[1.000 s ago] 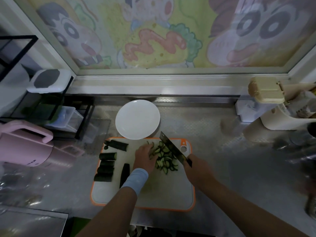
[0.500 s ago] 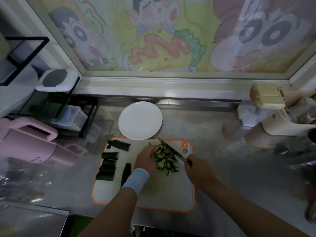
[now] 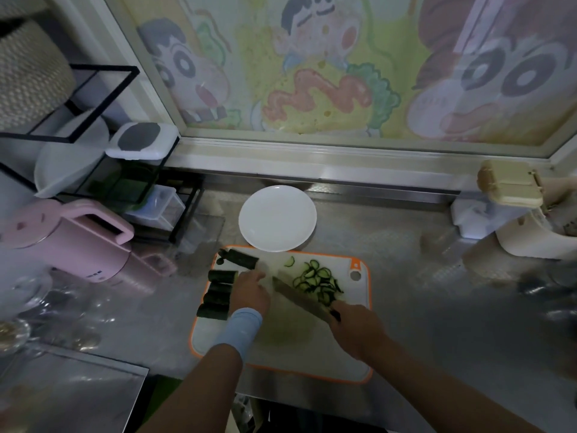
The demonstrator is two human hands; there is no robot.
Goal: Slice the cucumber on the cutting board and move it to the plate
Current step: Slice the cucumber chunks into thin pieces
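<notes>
Over the cutting board (image 3: 281, 348), right hand (image 3: 354, 328) fingers wrap the knife (image 3: 296, 298); left hand (image 3: 249, 290) fingers: cannot tell.

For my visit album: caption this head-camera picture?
Right hand holds a knife beside cucumber slices on the cutting board; left hand beside uncut chunks; white plate behind.

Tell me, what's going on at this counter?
A person is cutting cucumber on a white plastic cutting board with an orange rim. The right hand grips a broad-bladed kitchen knife, its blade beside a pile of thin green cucumber slices. The left hand rests next to several dark green cucumber chunks at the board's left edge; whether it holds one is unclear. The round white plate beyond the board has no slices yet.
</notes>
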